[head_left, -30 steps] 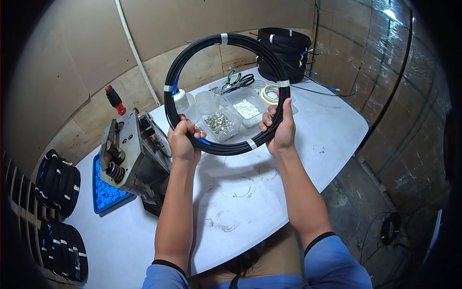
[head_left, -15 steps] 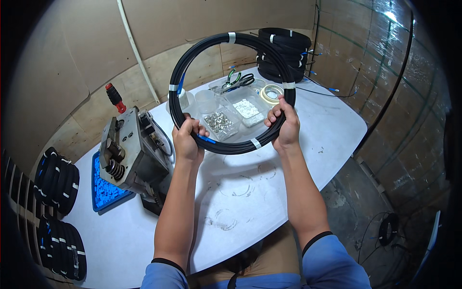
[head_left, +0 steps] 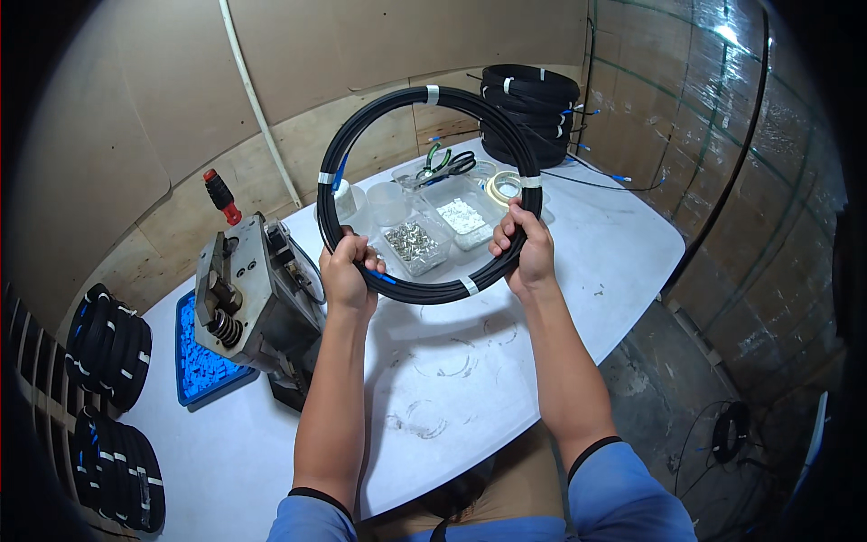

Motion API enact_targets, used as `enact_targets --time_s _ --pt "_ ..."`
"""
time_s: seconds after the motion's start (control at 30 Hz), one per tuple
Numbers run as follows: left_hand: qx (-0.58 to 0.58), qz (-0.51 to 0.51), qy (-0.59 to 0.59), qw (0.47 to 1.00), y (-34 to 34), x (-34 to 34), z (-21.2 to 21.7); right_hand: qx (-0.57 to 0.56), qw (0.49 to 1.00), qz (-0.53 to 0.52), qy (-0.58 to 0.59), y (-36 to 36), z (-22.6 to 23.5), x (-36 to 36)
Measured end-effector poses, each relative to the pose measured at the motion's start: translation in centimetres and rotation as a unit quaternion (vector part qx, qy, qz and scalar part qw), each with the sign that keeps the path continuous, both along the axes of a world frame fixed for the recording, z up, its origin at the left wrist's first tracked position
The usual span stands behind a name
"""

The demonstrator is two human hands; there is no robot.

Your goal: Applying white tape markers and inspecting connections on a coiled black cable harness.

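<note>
A large coil of black cable (head_left: 424, 294), bound with several white tape bands and showing blue pieces at its left side, is held up over the table. My left hand (head_left: 349, 271) is closed round its lower left, beside a blue end piece (head_left: 381, 276). Round the lower right of the coil, my right hand (head_left: 527, 249) is closed too. Through the ring I see a clear box of small metal parts (head_left: 413, 244), a clear box of small white pieces (head_left: 461, 217), green-handled pliers (head_left: 439, 158), black-handled scissors (head_left: 462, 163) and a tape roll (head_left: 502, 187).
A metal press machine (head_left: 257, 289) with a red-and-black handle (head_left: 221, 196) stands at left beside a blue tray (head_left: 209, 393) of blue pieces. Stacked black coils (head_left: 528, 113) sit at the far right corner; more coils (head_left: 108, 348) are at far left. Wrapped boxes (head_left: 686, 135) line the right.
The coil and both hands sit slightly lower in the picture, and the coil's right side has shifted a little left. Both hands keep their hold. The background has also shifted slightly downward.
</note>
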State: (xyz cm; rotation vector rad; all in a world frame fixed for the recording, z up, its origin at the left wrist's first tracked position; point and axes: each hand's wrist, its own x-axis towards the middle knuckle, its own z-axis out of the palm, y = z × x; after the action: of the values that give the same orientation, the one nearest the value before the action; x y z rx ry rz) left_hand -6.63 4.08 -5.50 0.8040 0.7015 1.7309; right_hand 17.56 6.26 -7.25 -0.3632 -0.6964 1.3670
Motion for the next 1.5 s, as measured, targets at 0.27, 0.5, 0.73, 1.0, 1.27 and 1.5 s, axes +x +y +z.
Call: enact_targets --time_s 0.27,0.5,0.73,1.0,1.27,1.5 --pt "-0.012 -0.007 -0.003 1.000 0.3 -0.1 -0.1 -0.010 0.999 -0.039 -0.033 0.2 0.1 0.0" --pt "-0.004 -0.005 -0.009 1.000 0.4 -0.3 0.2 -0.011 0.999 -0.017 -0.026 -0.1 0.2 0.0" --pt "-0.008 0.002 0.030 1.000 0.1 -0.6 0.3 -0.034 0.998 -0.028 -0.054 -0.3 0.7 0.1" --pt "-0.018 -0.009 0.034 0.999 -0.1 -1.0 0.2 -0.036 0.997 -0.027 -0.064 -0.7 0.1 0.1" --pt "-0.012 -0.009 0.038 0.999 0.4 -0.9 0.4 -0.058 0.996 -0.030 -0.052 -0.3 0.7 0.6" --pt "-0.026 -0.004 0.041 0.999 0.4 -1.1 0.4 -0.072 0.997 -0.016 -0.027 -0.1 -0.2 0.5"
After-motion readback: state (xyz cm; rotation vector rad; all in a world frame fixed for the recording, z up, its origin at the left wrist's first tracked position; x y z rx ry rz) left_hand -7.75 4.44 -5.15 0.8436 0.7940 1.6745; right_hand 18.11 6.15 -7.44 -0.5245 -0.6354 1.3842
